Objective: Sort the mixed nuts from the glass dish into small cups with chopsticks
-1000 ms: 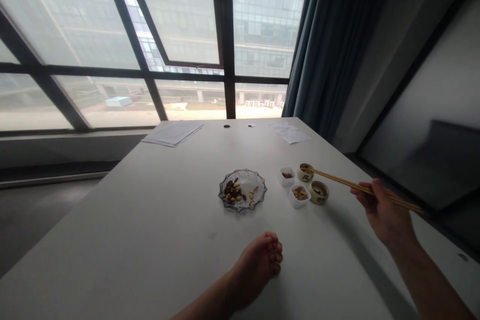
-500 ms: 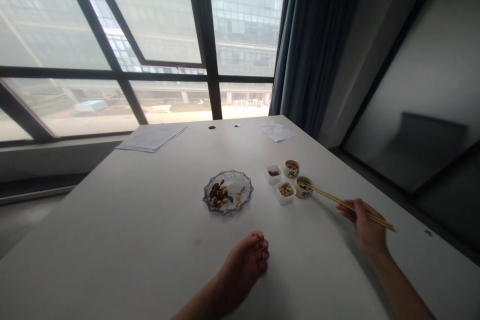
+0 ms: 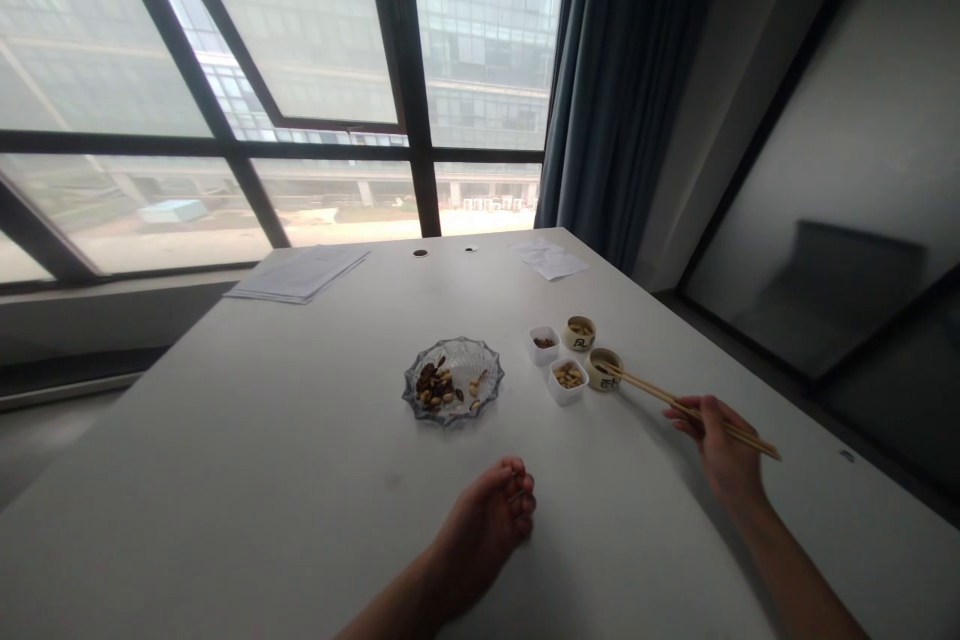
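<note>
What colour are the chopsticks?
The chopsticks are light yellowish brown, seen best in the head view.

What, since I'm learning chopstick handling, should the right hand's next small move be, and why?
Perhaps ease the chopsticks gently together: the right hand holds them with their tips at the mouth of the nearer character-marked cup, though whether they grip anything is too small to tell.

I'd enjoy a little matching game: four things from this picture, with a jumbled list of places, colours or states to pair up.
1. Chopsticks
2. Glass dish
3. Curtain
4. Stack of papers

A. Dark blue
B. Holding nuts
C. Far left of the table
D. In the right hand

Pairs: 1-D, 2-B, 3-A, 4-C
</note>
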### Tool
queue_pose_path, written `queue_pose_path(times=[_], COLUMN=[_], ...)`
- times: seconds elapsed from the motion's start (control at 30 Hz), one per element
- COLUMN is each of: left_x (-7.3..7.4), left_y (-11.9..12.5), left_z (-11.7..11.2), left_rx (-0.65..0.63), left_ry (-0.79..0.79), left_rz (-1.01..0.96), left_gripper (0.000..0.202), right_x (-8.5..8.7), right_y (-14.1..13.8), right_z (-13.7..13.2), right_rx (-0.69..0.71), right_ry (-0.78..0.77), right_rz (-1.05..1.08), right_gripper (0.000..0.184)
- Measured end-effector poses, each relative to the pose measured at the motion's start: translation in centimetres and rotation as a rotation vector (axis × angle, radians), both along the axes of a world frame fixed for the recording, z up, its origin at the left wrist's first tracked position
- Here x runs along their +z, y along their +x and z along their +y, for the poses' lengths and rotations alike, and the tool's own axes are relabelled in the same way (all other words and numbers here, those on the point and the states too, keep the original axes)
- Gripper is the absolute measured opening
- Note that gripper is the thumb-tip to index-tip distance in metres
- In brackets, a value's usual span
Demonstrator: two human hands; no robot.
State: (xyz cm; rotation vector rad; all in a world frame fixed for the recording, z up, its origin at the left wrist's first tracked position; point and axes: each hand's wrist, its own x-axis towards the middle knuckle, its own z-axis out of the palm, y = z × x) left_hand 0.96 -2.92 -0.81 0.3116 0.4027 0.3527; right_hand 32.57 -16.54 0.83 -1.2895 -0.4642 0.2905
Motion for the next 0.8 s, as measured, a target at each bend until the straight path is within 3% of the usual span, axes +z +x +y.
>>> queue_pose_path(times=[0.27,0.4,0.5,0.63,0.8], left_x=[-0.2,-0.2,-0.2,-0.1,0.0], left_y=[0.0,-0.1,-0.1,-0.1,-0.2], left_z=[-0.1,-0.1,-0.1,-0.2,-0.4], left_rx=[-0.019,-0.023,-0.038,-0.036,-0.031], left_ry=[0.004,0.007,0.019,0.035,0.043], left_rz=[-0.037,-0.039,-0.065,-0.065,-0.081], left_gripper=[0.010,0.009,0.009,0.009,0.012], right_x=[0.2,2.0,4.3,6.9,7.3], right_y=[-0.2,-1.2,-3.4,-7.6,-12.7], right_z=[-0.1,0.6,2.2,6.4,12.3], right_rx=[-0.021,-0.002,0.122,0.390,0.663], right_ry=[0.078,0.126,0.124,0.082,-0.054], right_rz=[-0.007,-0.029,-0.113,-0.245,-0.280], right_gripper=[0.043,0.041,0.035,0.033,0.039])
